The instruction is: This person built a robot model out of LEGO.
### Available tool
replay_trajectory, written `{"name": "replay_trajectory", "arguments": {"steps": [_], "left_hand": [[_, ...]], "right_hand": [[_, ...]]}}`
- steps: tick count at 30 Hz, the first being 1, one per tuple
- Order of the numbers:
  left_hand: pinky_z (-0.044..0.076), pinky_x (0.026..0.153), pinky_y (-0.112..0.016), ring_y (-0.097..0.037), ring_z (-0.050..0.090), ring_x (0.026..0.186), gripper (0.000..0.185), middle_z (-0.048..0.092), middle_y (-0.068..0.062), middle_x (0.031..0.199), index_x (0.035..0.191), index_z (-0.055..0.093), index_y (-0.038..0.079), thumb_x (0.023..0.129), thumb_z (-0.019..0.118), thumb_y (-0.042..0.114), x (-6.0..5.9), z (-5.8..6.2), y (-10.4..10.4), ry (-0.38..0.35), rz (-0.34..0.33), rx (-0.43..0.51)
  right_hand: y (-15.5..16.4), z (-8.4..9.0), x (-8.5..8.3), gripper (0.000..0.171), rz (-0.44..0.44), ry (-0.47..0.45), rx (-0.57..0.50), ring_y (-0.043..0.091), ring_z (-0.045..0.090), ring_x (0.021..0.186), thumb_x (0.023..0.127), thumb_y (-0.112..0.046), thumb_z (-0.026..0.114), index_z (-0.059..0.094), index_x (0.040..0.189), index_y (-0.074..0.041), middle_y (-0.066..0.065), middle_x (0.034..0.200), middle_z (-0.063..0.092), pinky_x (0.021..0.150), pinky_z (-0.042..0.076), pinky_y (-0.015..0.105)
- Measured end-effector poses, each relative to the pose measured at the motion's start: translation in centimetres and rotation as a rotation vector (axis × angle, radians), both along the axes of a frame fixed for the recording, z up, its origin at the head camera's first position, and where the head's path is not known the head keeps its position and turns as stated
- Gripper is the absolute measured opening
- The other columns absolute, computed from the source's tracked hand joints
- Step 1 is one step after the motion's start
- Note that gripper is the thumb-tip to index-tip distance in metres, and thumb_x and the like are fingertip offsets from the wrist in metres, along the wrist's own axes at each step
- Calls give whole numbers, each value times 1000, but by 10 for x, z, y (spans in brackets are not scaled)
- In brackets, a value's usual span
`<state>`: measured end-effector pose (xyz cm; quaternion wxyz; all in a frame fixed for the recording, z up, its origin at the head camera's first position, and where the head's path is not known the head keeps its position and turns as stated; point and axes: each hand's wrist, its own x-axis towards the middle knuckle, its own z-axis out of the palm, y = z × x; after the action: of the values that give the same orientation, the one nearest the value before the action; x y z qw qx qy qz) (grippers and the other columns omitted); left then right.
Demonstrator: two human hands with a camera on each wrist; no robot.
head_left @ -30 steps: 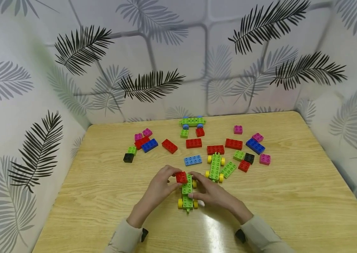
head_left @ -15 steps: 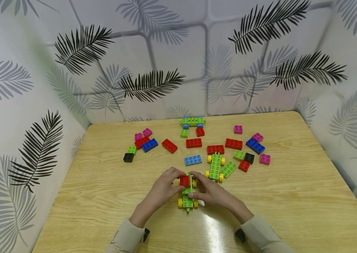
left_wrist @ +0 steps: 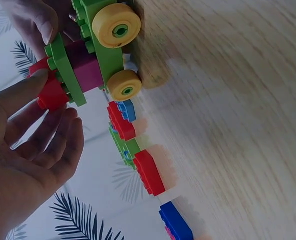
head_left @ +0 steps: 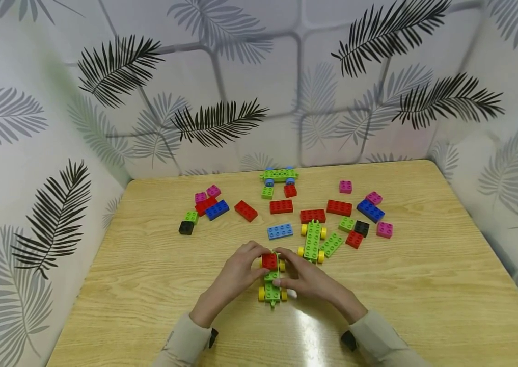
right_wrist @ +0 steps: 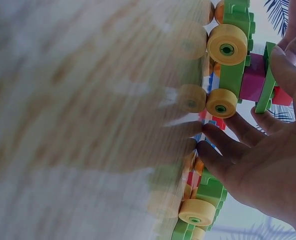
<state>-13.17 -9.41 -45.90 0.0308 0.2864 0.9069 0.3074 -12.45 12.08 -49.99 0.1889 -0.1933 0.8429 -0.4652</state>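
Near the front of the table my left hand (head_left: pixel 239 272) pinches a red square brick (head_left: pixel 269 261) by its sides. The brick is at the far end of a flat green plate (left_wrist: pixel 67 70), against its studs. Under the plate a magenta brick (left_wrist: pixel 87 67) stands on a green wheeled base (head_left: pixel 272 293) with yellow wheels (left_wrist: pixel 116 25). My right hand (head_left: pixel 306 277) holds the green plate between thumb and fingers from the right, the thumb on its near part. In the right wrist view the red brick is partly hidden behind the plate and thumb.
A second green base with yellow wheels (head_left: pixel 312 242) stands just beyond the right hand, beside a loose green plate (head_left: pixel 332 245). Farther back lie a light blue brick (head_left: pixel 280 231), several red bricks (head_left: pixel 281 206), blue bricks (head_left: pixel 217 209) and a blue-wheeled base (head_left: pixel 279 176).
My left hand has carried the red brick rightward and down, from the plate's left side onto its far end. The right hand and wheeled base have stayed in place.
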Motion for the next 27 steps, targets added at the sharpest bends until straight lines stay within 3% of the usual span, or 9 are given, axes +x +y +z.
{"name": "replay_trajectory", "arguments": {"steps": [11,27], "left_hand": [[50,88,-34,-18,56,103,33,59,-3,110,116,65,8,86,74,13,-7,1,4,78,-2,-48],[50,90,-32,-17,54,104,33,57,-1,111,118,65,10,86,73,11,-7,6,6,46,-11,-102]], "right_hand": [[2,-2,-1,77,4,0,-6,32,31,139,90,-44,65,29,151,-13,11,153,32,110,28,53],[-1,0,0,79,-9,-6,-9,30,29,140,89,-46,65,29,152,-16,9,154,32,111,26,53]]}}
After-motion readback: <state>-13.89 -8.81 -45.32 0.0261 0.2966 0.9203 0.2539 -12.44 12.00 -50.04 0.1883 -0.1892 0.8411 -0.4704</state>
